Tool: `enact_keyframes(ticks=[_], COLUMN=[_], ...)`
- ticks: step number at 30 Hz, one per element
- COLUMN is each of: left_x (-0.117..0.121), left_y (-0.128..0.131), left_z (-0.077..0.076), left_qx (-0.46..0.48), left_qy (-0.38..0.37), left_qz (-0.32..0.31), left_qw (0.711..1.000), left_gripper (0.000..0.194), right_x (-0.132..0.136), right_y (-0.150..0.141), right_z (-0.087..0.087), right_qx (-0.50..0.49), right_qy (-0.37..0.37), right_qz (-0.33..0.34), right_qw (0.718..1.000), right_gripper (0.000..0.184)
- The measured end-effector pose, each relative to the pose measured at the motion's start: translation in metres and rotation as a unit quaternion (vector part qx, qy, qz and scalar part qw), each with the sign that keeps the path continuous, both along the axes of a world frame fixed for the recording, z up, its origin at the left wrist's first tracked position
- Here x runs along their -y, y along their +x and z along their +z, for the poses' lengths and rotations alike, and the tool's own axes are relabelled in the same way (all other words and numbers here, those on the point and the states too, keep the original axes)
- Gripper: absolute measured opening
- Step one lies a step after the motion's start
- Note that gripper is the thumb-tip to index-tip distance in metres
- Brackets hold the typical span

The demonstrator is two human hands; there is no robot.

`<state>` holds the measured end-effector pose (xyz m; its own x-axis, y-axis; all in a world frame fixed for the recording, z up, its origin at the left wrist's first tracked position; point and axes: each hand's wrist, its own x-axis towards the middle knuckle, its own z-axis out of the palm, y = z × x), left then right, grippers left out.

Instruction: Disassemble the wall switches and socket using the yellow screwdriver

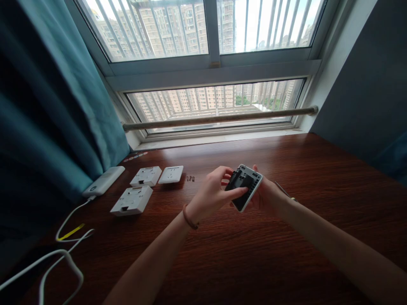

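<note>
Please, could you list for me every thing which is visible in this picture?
Held wall socket: 1, black back, white rim, between both hands
Wall socket on table: 1, white, left of hands
Mounting boxes: 2, white, farther left
Screws: several, dark, beside table socket
Thin tool: 1, greyish, partly hidden by right forearm
Oblong device: 1, white, by curtain
Cable: count unclear, white, lower left
Stick: 1, yellow, near cable
Table: 1, reddish-brown, below
Curtain: 1, blue, left
Window: 1, grey frame, behind table
Rail: 1, beige, across window
Buildings: several, beige, outside
Wall: 1, grey, right
Bracelet: 1, brown, left wrist
Left hand: 1, bare, gripping held socket
Right hand: 1, bare, supporting held socket
</note>
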<state>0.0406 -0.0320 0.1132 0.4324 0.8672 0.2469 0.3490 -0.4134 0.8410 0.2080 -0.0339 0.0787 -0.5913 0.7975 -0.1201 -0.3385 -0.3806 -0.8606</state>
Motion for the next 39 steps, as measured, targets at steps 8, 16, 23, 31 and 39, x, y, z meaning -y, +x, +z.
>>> enact_keyframes(ticks=[8,16,23,31,39], left_x=[0.007,0.018,0.025,0.009,0.015], left_y=[0.001,0.005,0.006,-0.002,0.003], left_z=[-0.005,-0.001,0.001,0.006,0.008], left_qx=[0.115,-0.027,0.059,0.253,0.361], left_qy=[-0.097,0.128,0.129,-0.218,-0.232], left_qz=[0.141,0.233,0.215,0.078,0.067], left_qw=[0.979,0.964,0.966,0.939,0.901], left_gripper=[0.039,0.037,0.044,0.038,0.04], right_x=[0.023,0.041,0.045,0.042,0.034], right_y=[0.0,-0.006,-0.007,-0.004,-0.005], right_z=[0.017,0.031,0.037,0.034,0.025], right_qx=[0.174,0.132,0.123,0.129,0.037], right_qy=[0.274,0.213,0.175,0.211,0.186], right_qz=[-0.192,-0.139,-0.146,-0.14,-0.204], right_qw=[0.926,0.958,0.966,0.959,0.961], right_gripper=[0.037,0.027,0.022,0.017,0.029])
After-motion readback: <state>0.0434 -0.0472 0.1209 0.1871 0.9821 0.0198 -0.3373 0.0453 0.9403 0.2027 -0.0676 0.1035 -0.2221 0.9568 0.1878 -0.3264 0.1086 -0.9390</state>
